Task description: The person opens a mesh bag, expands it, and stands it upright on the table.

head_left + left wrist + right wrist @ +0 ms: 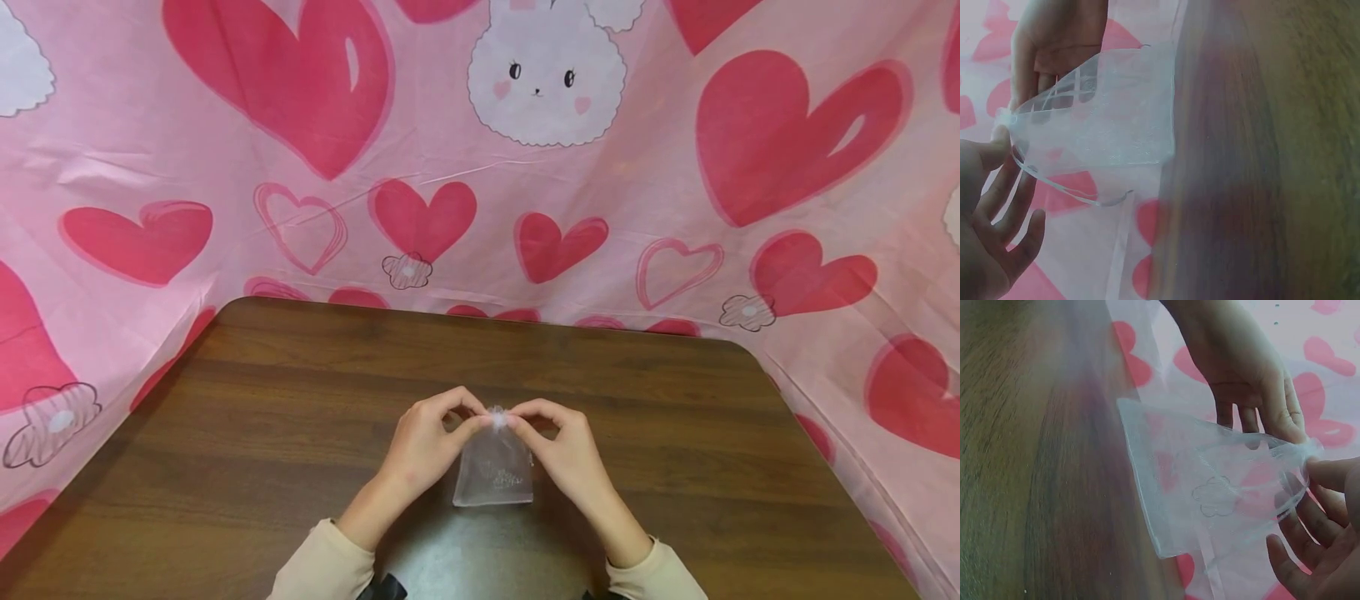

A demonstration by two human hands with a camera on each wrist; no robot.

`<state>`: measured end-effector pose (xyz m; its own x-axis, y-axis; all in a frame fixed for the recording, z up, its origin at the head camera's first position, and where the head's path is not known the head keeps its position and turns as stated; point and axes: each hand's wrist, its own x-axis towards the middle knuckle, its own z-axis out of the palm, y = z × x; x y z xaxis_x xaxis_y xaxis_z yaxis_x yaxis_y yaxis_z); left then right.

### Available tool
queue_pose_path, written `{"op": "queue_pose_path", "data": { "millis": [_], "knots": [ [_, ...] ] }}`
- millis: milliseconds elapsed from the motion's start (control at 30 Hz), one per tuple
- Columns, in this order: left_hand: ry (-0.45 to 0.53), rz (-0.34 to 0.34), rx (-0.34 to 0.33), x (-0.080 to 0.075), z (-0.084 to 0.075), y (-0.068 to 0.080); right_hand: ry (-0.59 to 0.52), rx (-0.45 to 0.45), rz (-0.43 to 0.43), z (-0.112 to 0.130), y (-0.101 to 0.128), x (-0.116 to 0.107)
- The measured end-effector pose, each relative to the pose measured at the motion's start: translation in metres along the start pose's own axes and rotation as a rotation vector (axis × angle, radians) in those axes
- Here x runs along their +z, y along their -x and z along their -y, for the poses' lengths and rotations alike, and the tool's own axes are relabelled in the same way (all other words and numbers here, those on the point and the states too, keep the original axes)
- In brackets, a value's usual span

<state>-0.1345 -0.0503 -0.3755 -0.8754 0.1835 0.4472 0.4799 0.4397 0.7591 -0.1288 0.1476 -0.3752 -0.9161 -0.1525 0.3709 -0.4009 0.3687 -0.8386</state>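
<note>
- The sheer white organza drawstring pouch [492, 469] is see-through, with a faint outlined flower motif [1212, 495] on its front and a thin pale ribbon [1072, 190] hanging from its gathered neck.
- The dark brown wooden table top [300, 400] shows streaky lengthwise grain, with a lighter sheen near its front edge.
- The pink printed cloth backdrop [112, 142] carries solid red-pink hearts of many sizes, hearts drawn in outline only, small sketched flowers with white middles, and a white fluffy rabbit face [546, 73] with black eyes and pink cheeks.
- The cream fabric sleeves [324, 567] are plain beige, without any pattern.
</note>
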Motion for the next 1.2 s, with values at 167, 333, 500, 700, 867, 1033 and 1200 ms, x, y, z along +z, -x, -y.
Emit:
{"op": "queue_pose_path", "data": {
  "millis": [167, 333, 500, 700, 867, 1033, 1200],
  "knots": [
    [-0.035, -0.017, -0.012, -0.0004, -0.0026, 0.0024, -0.001, -0.001, -0.016, 0.0028, 0.0013, 0.0007],
    [-0.072, -0.046, -0.009, -0.0013, -0.0028, 0.0033, 0.034, -0.021, -0.041, 0.0050, 0.0009, 0.0007],
    [-0.078, -0.049, -0.004, -0.0027, -0.0021, 0.0029, 0.044, -0.036, -0.045, 0.0062, 0.0005, -0.0001],
    [-0.082, -0.051, -0.004, -0.0047, -0.0004, 0.0015, 0.045, -0.021, -0.060, 0.0059, -0.0001, -0.0013],
    [-0.087, -0.067, -0.009, -0.0074, -0.0002, -0.0004, 0.042, -0.012, -0.080, 0.0050, -0.0012, -0.0037],
    [-0.081, -0.063, -0.025, -0.0089, -0.0004, -0.0008, 0.042, -0.024, -0.079, 0.0050, -0.0022, -0.0060],
    [-0.080, -0.067, -0.045, -0.0095, -0.0007, -0.0013, 0.036, -0.028, -0.076, 0.0051, -0.0031, -0.0073]
  ]
}}
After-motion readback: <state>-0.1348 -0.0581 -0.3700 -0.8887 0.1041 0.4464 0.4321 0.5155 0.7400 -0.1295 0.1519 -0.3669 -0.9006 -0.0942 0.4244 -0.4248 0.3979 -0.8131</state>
